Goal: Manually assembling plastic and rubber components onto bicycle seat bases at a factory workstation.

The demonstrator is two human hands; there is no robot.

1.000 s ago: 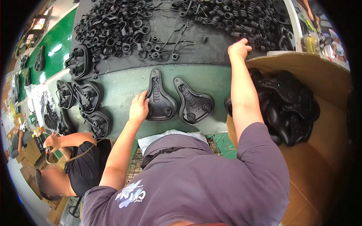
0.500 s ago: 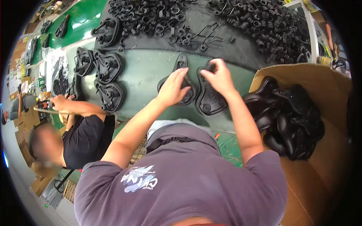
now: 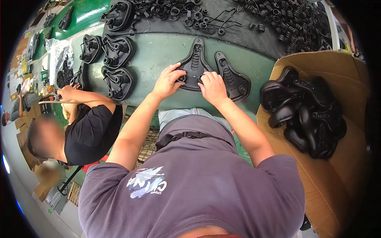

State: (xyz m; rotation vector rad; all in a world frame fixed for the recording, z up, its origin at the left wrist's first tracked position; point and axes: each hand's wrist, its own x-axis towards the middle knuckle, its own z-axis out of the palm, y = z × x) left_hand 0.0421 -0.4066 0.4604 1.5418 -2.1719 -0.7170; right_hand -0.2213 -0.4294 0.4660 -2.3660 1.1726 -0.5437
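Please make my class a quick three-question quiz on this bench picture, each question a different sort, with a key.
1. True or false: the left hand and the right hand are both at one black saddle-shaped part.
2. The nearest neighbouring part lies: (a) left of that one, (b) right of it, (c) on top of it.
3. Fill in: the cardboard box stands on the person's ____ side.

Key: 1 true; 2 b; 3 right.
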